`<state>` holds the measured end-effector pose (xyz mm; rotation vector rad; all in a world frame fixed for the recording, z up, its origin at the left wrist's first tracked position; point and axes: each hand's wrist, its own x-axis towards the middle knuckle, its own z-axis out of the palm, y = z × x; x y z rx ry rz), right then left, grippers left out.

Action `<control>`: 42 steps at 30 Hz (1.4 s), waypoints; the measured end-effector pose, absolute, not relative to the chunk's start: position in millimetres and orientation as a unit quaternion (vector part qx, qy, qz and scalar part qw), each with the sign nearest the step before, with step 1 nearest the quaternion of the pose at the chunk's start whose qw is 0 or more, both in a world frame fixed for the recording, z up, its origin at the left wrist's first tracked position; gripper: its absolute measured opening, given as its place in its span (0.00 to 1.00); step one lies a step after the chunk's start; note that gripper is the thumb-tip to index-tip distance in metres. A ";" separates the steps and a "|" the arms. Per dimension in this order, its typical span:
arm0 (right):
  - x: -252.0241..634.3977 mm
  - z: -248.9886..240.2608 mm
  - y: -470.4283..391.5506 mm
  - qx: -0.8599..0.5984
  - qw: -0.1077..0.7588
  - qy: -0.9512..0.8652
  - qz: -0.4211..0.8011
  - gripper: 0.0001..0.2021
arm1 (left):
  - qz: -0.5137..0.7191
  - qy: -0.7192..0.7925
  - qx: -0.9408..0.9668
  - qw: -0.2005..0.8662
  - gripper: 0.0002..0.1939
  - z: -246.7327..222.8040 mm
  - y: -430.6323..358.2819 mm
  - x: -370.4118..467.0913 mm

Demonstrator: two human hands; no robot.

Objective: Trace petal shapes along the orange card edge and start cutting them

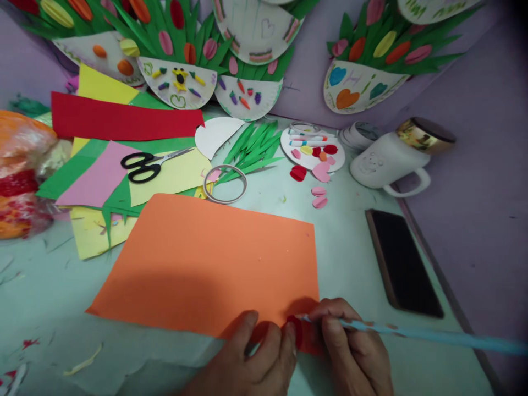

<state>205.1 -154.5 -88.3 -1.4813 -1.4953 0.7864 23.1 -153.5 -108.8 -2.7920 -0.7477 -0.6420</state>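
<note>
My right hand (355, 346) grips a long light-blue pencil (412, 331), its tip at the edge of a small red paper oval (297, 330). With curled fingers, my left hand (256, 357) holds that oval down on the lower right corner of an orange paper sheet (206, 264). The oval is partly hidden under my left fingertips. The orange sheet lies flat across the table in front of me.
Black-handled scissors (142, 166) lie on coloured papers behind the sheet, beside a tape ring (225, 184) and cut green paper leaves (256, 146). Right of these are cut petals (319, 191), a white mug (388, 162) and a phone (404, 264). Paper-plate flower baskets (177, 82) line the wall.
</note>
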 end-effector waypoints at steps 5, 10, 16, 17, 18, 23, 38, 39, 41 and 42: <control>198.8 -88.0 -160.5 -0.631 0.401 -0.571 0.339 0.14 | -0.213 -0.263 -0.938 0.076 0.15 -104.2 -153.0 22.7; 197.8 -88.1 -163.3 -0.654 0.375 -0.564 0.336 0.15 | -0.198 -0.268 -0.940 0.075 0.15 -100.2 -155.2 23.4; 197.7 -88.4 -164.4 -0.655 0.357 -0.569 0.346 0.16 | -0.202 -0.273 -0.936 0.091 0.14 -105.5 -156.8 23.8; 197.6 -88.5 -164.0 -0.651 0.359 -0.572 0.345 0.16 | -0.210 -0.273 -0.934 0.094 0.14 -107.0 -157.3 23.8; 197.5 -88.6 -163.4 -0.647 0.362 -0.576 0.344 0.15 | -0.216 -0.274 -0.932 0.097 0.13 -108.3 -157.8 23.8; 196.4 -88.7 -160.6 -0.636 0.377 -0.585 0.334 0.15 | -0.193 -0.272 -0.938 0.096 0.12 -108.1 -158.8 23.1; 196.8 -89.9 -156.6 -0.640 0.387 -0.593 0.300 0.16 | -0.214 -0.274 -0.932 0.106 0.12 -106.5 -155.6 24.9; 197.5 -89.7 -155.9 -0.637 0.387 -0.599 0.292 0.16 | -0.211 -0.278 -0.931 0.105 0.12 -106.3 -155.2 25.3; 199.1 -89.0 -154.4 -0.626 0.388 -0.616 0.280 0.14 | -0.211 -0.282 -0.930 0.101 0.12 -106.0 -154.7 26.0; 199.7 -88.5 -153.6 -0.616 0.386 -0.627 0.278 0.14 | -0.209 -0.283 -0.931 0.097 0.13 -106.0 -154.7 26.1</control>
